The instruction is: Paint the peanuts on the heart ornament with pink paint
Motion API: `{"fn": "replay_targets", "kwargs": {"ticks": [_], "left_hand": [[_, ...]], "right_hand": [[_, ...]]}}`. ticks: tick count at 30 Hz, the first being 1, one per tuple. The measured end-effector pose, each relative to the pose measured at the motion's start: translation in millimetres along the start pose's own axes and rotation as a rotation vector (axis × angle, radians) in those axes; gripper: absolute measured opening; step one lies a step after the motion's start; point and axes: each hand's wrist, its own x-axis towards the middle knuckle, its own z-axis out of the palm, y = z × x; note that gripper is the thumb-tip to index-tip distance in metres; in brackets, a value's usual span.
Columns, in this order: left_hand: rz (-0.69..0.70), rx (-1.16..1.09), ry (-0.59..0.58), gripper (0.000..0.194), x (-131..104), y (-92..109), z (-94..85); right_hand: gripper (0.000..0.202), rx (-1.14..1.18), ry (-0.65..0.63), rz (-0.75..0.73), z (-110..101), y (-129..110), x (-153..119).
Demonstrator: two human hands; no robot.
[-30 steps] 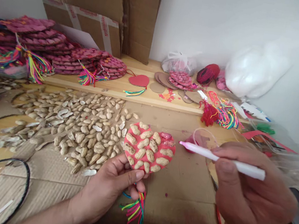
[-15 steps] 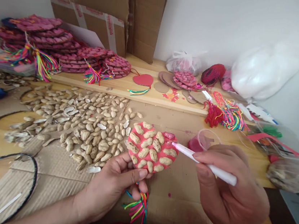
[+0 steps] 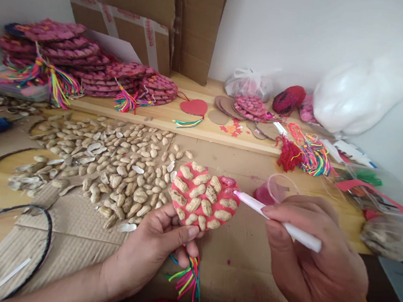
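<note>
Cardboard mat [image 3: 244,283] on wooden table | peanut-covered red heart [image 3: 205,198] above it, clamped between left hand's [image 3: 163,247] thumb and fingers | white pen [image 3: 277,221] pinched in right hand [image 3: 315,258], pink tip at heart's edge

At the centre of the frame the left hand [image 3: 164,244] grips a red heart [image 3: 202,190] studded with peanuts, its upper-right ones pink; at lower right the right hand [image 3: 314,263] holds a white pen [image 3: 281,219], its pink tip at the heart's right edge; loose peanuts [image 3: 128,176] cover cardboard [image 3: 78,224] at left; a pink cup [image 3: 272,191] stands right of centre.
</note>
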Motion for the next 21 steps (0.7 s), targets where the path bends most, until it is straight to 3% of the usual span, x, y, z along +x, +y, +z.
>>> {"fn": "replay_targets", "kwargs": {"ticks": [4, 9, 15, 21], "left_hand": [[0.005, 0.007, -0.002, 0.018, 0.1, -0.3, -0.5], [0.01, 0.024, 0.01, 0.02, 0.9, -0.1, -0.4], [-0.002, 0.056, 0.026, 0.02, 0.7, -0.9, 0.0], [-0.001, 0.005, 0.02, 0.02, 0.1, -0.2, 0.0]], "right_hand": [[0.022, 0.001, 0.051, 0.002, -0.5, -0.2, 0.4], [0.022, 0.045, 0.006, -0.001, 1.1, -1.5, 0.2], [0.022, 0.034, 0.077, 0.035, 1.8, -3.3, 0.9], [0.023, 0.008, -0.034, -0.05, 0.4, 0.4, 0.2]]}}
